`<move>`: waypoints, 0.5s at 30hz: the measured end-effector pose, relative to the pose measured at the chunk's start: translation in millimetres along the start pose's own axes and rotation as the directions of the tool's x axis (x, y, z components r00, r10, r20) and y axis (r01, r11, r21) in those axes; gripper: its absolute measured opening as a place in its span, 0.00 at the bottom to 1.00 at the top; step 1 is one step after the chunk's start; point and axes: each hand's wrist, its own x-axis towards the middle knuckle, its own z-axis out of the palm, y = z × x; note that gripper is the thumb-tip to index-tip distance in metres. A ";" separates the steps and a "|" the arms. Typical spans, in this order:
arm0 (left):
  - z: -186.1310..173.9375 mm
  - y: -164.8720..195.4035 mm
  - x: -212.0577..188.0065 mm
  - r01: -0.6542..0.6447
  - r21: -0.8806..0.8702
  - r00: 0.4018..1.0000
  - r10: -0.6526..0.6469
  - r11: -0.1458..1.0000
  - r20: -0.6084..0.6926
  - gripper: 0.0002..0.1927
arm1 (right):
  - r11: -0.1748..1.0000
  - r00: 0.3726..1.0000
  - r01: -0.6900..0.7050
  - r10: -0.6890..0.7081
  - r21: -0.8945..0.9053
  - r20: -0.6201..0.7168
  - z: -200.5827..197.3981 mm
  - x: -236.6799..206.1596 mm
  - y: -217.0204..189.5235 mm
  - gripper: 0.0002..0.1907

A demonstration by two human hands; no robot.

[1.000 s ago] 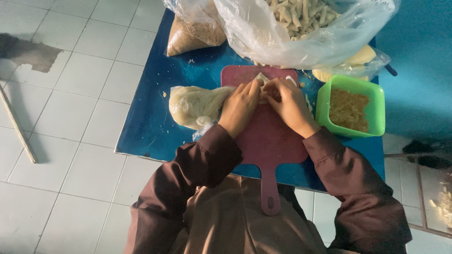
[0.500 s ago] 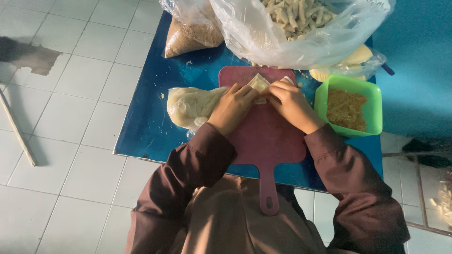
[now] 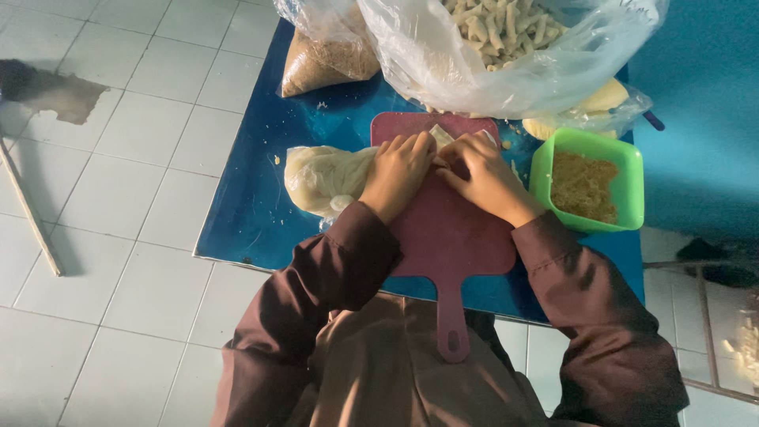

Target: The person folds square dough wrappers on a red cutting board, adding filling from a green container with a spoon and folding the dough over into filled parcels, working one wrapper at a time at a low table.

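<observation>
My left hand [image 3: 399, 170] and my right hand [image 3: 482, 174] press side by side on a thin pale wrapper [image 3: 439, 137] lying on a dark red cutting board [image 3: 447, 237]. Both sets of fingers curl over the wrapper, folding or rolling it; most of it is hidden under them. A bag of pale dough sheets [image 3: 324, 178] lies just left of my left hand. A green tub of brown crumbly filling [image 3: 587, 183] stands to the right of my right hand.
The board sits on a low blue table [image 3: 253, 205] over white floor tiles. A large clear bag of finished pale rolls [image 3: 506, 39] lies at the back, a bag of brown crumbs [image 3: 316, 63] at the back left.
Both hands have stayed on the wrapper at the board's far end, working it with small finger moves. The wrapper shows less now, more covered by the fingers.
</observation>
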 end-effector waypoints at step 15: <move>-6.6 3.4 3.6 0.069 -0.026 0.997 -0.068 0.997 0.028 0.07 | 0.925 0.934 -0.345 0.323 0.159 0.151 3.4 12.2 18.4 0.09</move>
